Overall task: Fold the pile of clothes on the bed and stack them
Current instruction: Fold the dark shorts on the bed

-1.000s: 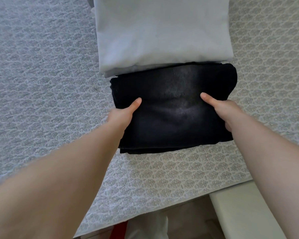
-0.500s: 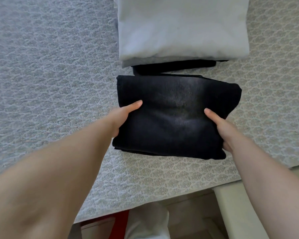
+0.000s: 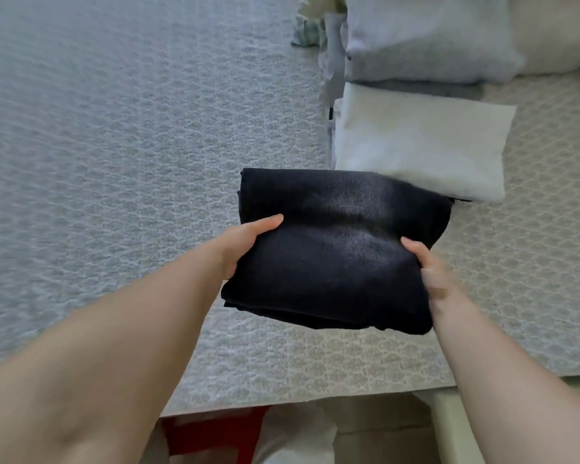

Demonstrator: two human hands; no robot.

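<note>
Since the earlier frames, both hands have kept their hold on the black garment (image 3: 342, 252), which now sits lower right of centre in the frame, its far edge overlapping the near edge of the white garment (image 3: 419, 145); whether it is lifted off the bedspread (image 3: 114, 162) or resting on it cannot be told for sure, though its near edge looks raised. It is folded into a thick rectangle with layered edges showing along the near side. At its left edge the left hand (image 3: 245, 244) grips it, thumb (image 3: 268, 222) laid flat on top and the other fingers hidden beneath. At the right edge the right hand (image 3: 429, 266) grips likewise, thumb on top, somewhat blurred. Beyond, the white garment lies folded on the bedspread in the upper right, with a thin dark strip showing under its near right edge. Behind it, at the top right, are pale blue folded items (image 3: 426, 38). Something red (image 3: 215, 433) shows below the bed edge at the bottom.
</note>
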